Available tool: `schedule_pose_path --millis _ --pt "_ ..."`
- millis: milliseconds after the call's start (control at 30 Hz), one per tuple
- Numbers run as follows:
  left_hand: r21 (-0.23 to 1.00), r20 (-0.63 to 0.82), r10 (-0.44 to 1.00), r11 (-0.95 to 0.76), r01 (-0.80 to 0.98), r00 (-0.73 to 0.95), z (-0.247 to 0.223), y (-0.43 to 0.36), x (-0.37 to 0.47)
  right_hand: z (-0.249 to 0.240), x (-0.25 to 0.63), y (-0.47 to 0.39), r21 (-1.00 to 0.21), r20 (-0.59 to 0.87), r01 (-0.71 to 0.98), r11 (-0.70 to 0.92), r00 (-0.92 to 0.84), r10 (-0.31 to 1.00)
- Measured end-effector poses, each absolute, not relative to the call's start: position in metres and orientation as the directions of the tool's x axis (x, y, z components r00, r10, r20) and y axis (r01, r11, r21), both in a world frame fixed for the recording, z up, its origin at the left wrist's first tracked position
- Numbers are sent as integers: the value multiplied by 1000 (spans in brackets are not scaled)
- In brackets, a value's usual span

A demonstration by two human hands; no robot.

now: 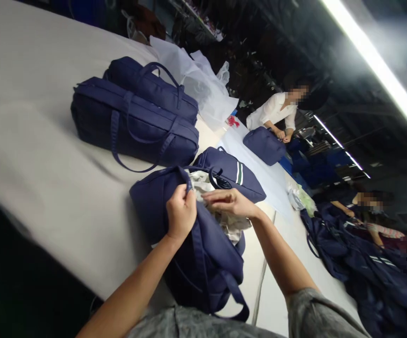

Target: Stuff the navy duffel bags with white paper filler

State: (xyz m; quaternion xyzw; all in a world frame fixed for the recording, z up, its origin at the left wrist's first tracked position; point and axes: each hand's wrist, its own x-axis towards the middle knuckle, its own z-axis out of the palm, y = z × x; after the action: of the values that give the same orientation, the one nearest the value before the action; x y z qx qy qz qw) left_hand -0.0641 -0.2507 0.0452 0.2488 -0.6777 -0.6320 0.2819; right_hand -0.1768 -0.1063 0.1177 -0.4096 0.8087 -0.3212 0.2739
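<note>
A navy blue duffel bag (pixel 210 253) lies unzipped in front of me, crumpled pale paper stuffing (pixel 232 229) showing in its mouth. My left hand (pixel 182 211) is closed on the near edge of the opening, thumb on top. Over the stuffing, my right hand (pixel 233 202) has its fingers stretched toward the left hand; their tips are by the opening, and whether they press on the paper is unclear. Just beyond the mouth lies another navy bag (pixel 224 166) with a white and green stripe.
Two filled navy bags (pixel 136 126) stand at the left on the pale table (pixel 24 112). White plastic sheeting (pixel 196 80) lies behind them. Across the table, a person in a white top (pixel 274 110) handles a navy bag (pixel 265 144). Several navy bags (pixel 358 258) are heaped at right near other people.
</note>
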Motion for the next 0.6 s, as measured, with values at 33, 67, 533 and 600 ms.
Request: schedule_pose_path --millis 33,67,533,600 --pt "996 67 -700 87 7 -711 39 -253 -57 124 -185 -100 -690 -109 -525 498 -605 -789" --pt "994 69 -704 105 -7 -707 34 -254 -49 127 -195 -94 -607 -34 -557 567 -695 -718" --pt "957 96 -793 239 -163 -602 27 -227 -49 10 -166 -110 -630 34 -491 601 -791 -611" --pt "894 164 -744 389 -221 -647 9 -217 -55 10 -127 -109 -632 21 -508 585 -766 -642"
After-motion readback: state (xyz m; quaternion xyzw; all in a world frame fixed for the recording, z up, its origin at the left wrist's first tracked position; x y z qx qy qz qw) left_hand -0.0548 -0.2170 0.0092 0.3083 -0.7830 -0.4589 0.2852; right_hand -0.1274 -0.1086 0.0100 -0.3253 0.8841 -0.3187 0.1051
